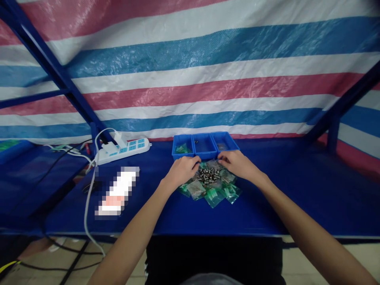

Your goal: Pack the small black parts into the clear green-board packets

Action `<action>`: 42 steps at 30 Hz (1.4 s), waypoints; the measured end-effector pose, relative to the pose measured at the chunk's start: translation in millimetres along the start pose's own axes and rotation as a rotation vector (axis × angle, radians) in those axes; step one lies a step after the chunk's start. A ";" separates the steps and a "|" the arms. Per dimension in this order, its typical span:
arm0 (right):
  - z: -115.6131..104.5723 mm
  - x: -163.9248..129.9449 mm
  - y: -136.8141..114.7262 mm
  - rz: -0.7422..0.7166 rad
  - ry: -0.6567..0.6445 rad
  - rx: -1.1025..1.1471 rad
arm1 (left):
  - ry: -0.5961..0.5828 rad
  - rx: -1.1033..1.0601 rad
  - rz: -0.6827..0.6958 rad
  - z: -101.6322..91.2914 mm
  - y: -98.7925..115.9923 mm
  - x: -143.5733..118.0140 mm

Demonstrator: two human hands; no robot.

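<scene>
A heap of small metal fittings [208, 175] lies on the blue table, ringed by clear and green-tinted plastic bags [214, 196]. My left hand [184, 169] is at the heap's far left edge, its fingers curled together. Over the far right edge, my right hand [237, 163] has thumb and fingers drawn in. Whatever either hand holds is too small or hidden to make out. Just behind stand three blue bins: the left bin [181, 139] holds green bags, the middle bin [206, 147] a few dark pieces, and the right bin [230, 139] some clear bags.
A white power strip [130, 149] with plugs and a trailing white cable [87, 209] is at the left. Nearer me lies a pixelated white item [121, 190]. Blue frame posts [329, 105] and a striped tarp [208, 63] bound the blue table [225, 223].
</scene>
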State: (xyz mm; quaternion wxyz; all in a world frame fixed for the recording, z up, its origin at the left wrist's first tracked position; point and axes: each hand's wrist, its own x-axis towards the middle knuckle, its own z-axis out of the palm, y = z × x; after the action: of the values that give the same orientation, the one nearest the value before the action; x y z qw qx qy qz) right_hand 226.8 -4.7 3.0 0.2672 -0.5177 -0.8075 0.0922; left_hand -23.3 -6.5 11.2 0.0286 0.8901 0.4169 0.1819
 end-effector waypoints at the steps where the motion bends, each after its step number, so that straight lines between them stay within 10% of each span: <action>1: 3.0 -0.1 1.1 -0.003 -0.004 -0.001 | 0.000 -0.004 0.006 1.7 0.6 0.0; 24: 5.1 1.8 -22.1 0.081 0.292 0.462 | 0.132 -0.082 0.030 4.4 9.4 0.5; 33: 19.8 0.2 -37.0 0.190 0.196 0.919 | 0.251 -0.082 0.135 6.6 10.8 -0.2; 42: 18.3 -1.1 -36.9 0.109 0.076 0.689 | 0.331 -0.097 0.111 7.8 8.8 1.6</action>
State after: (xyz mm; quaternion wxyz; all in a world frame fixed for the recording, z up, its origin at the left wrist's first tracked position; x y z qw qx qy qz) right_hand 188.5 -19.9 3.0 0.4510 -0.4425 -0.6894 0.3542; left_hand -13.2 -10.3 6.2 -0.0077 0.8673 0.3568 0.3472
